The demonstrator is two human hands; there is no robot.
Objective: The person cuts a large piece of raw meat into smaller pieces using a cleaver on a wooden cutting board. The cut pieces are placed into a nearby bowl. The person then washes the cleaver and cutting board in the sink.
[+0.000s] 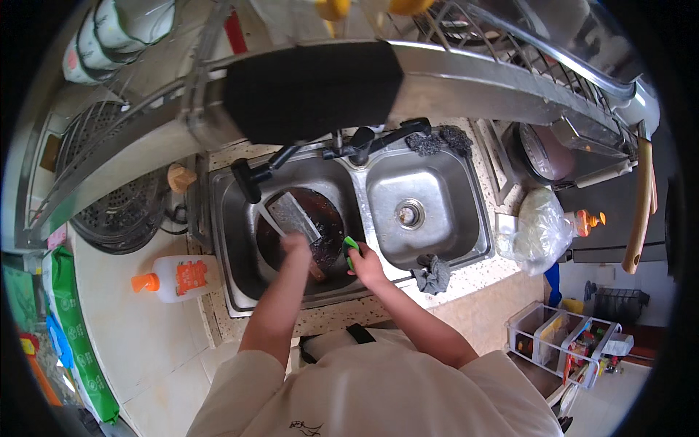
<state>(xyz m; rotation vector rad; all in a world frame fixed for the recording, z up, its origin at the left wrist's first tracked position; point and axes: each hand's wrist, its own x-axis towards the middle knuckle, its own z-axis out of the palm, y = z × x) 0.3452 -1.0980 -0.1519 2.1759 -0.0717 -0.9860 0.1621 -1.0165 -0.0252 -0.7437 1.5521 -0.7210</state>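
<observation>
In the left sink basin [240,273] lies a dark round pan [333,218] with dark liquid in it. A broad metal blade [292,212], like a cleaver's, is tilted over the pan. Water runs from the black faucet [248,180] beside the blade. My left hand [295,246], blurred, is at the blade's near edge; its fingers' grip cannot be made out. Below that wrist shows a brown, wood-like handle [317,271], partly hidden by my arm. My right hand [366,265] grips a green and dark scrubbing sponge [350,250] at the pan's right side.
Right of the pan is a second basin [437,218] with a drain. A grey cloth [431,274] lies on its front rim, steel scourers [439,141] behind. A pump bottle [177,278] lies at left. A steel rack [458,76] crosses overhead; a plastic bag [540,229] sits right.
</observation>
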